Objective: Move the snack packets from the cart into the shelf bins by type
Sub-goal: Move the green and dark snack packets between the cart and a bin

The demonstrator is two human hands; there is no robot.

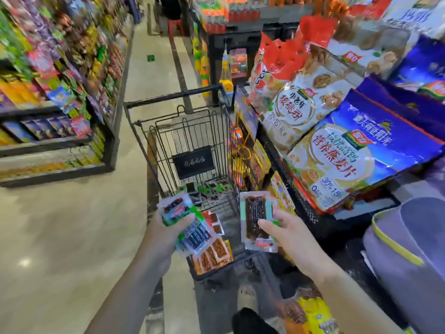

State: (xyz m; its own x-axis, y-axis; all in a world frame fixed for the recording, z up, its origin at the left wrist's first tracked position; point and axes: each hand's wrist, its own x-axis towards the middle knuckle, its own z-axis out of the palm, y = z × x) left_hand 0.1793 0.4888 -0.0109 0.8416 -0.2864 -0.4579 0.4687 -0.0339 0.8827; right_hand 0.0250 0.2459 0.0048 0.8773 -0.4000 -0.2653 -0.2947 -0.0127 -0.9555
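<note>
Two hands hang over the cart point(173, 97), each holding snack packets. The right hand point(293, 242) pinches a long clear packet of dark strips point(255, 210) at its lower half, thumb on its face. Its long axis runs 6 to 12 o'clock, top end pointing away. The left hand point(163, 233) grips a fanned bundle of green-edged packets point(177, 208), slanting from 11 toward 5 o'clock. Orange packets point(214, 255) lie in the cart just below both.
</note>
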